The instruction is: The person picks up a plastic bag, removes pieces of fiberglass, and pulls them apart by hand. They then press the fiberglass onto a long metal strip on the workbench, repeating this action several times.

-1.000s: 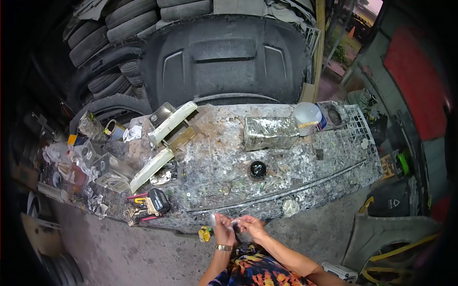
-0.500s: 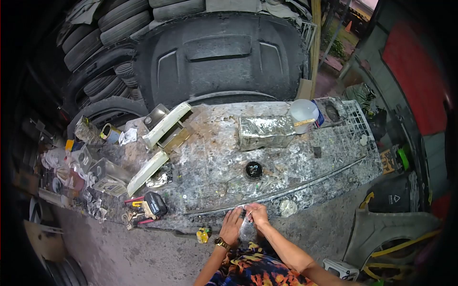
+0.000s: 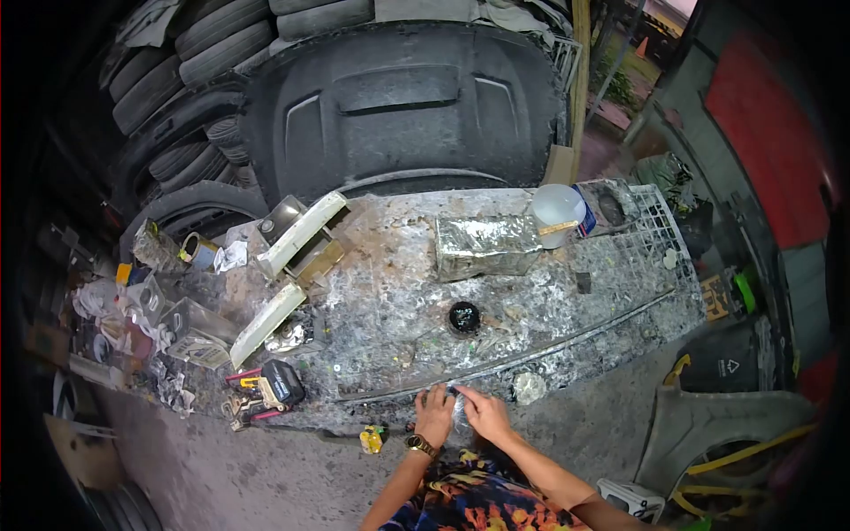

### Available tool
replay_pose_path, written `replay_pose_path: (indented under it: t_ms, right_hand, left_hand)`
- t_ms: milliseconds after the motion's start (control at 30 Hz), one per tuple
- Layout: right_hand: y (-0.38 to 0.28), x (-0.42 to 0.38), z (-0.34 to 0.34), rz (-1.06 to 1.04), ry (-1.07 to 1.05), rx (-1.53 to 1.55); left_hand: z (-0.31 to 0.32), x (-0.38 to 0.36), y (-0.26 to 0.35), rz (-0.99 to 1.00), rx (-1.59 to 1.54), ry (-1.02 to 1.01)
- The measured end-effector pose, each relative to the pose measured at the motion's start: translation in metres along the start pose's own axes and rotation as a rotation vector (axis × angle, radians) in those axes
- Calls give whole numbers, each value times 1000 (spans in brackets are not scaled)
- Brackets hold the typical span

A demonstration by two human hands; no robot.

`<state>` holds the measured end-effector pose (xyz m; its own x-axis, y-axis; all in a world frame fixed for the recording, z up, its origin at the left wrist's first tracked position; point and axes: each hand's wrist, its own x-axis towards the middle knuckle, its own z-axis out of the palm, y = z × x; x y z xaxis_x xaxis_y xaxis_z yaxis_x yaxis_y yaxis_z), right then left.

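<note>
At the front edge of the worktable [image 3: 390, 305], my left hand [image 3: 434, 418] lies flat with its fingers spread, pointing toward a long thin dark strip [image 3: 531, 346]. Close on its right, my right hand [image 3: 485, 414] has the index finger stretched toward the strip; its other fingers are partly hidden. Between the hands shows a small piece of shiny clear plastic [image 3: 458, 409]. The strip runs along the table's front side, rising to the right. Beyond it stands a small round container of black material [image 3: 464, 317]. A whitish lump [image 3: 529, 388] sits right of my hands.
A cordless drill [image 3: 266, 389] and a yellow item [image 3: 372, 439] lie to the left. Pale angled panels [image 3: 305, 234] stand farther back. A foil-wrapped block [image 3: 487, 246] and a white bucket [image 3: 558, 212] are at the back right. Behind the table leans a black car hood [image 3: 403, 115].
My right hand has gone from pinching clear plastic to stretching its index finger toward the strip. My left hand stays at the table edge with its fingers more spread. The view has shifted slightly.
</note>
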<state>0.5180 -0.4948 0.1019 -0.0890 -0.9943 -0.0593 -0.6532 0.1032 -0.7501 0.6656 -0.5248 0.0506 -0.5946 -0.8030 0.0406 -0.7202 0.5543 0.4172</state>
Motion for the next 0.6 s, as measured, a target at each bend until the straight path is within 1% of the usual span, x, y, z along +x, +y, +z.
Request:
replay_pose_path:
  t_ms: [33,67,133,167,233,367,433,600]
  right_hand:
    - [8,3,6,-77,-8,-23]
    - [10,7,9,-75,-5,-23]
    - [16,17,12,-48,-157,-232]
    - [17,20,13,-48,-154,-230]
    - [21,25,14,14,-301,-346]
    - [26,28,16,12,-316,-370]
    - [27,28,16,41,-367,-380]
    - [38,25,23,40,-349,-381]
  left_hand:
    - [2,0,1,-11,13,8]
    - [2,1,2,-23,28,15]
    - [1,1,4,-23,42,2]
    - [0,1,4,-26,55,-9]
    - [-2,2,4,-29,54,-10]
    - [1,5,2,-76,63,-17]
    - [1,8,4,-95,60,-33]
    - [-7,10,7,-125,75,-69]
